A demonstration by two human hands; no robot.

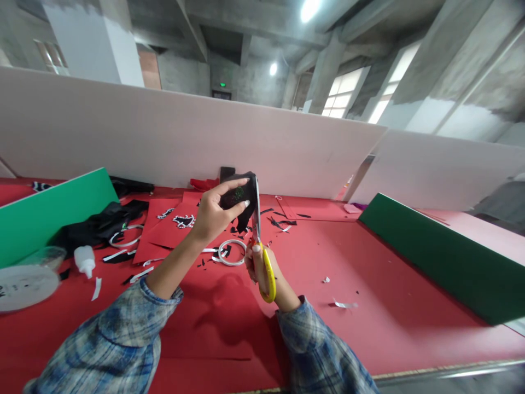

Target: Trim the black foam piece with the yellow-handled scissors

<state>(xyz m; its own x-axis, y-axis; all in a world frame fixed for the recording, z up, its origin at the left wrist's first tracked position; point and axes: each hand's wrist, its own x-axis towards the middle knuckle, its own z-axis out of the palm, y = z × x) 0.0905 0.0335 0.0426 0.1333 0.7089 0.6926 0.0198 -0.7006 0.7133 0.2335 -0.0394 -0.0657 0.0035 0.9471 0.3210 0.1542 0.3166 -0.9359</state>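
Note:
My left hand point(217, 210) pinches a piece of black fabric point(233, 189) between thumb and fingers, raised above the red table. Small green marks show on the fabric, and a flap of it hangs down. In my right hand point(262, 268) is a pair of scissors point(267, 276) with yellow handles, its blades pointing up along the fabric's right edge. Whether the blades are apart or closed I cannot tell. Below the hands, a white tape ring point(232, 253) lies flat among small black scraps.
Left on the red table point(328, 339) are a white glue bottle point(85, 260), a clear plastic lid point(27, 287), black cloth point(92, 227) and beaded trims point(184, 221). Green boards point(435, 257) stand at both sides; a white partition point(164, 131) runs behind. Paper scraps point(345, 305) lie at right.

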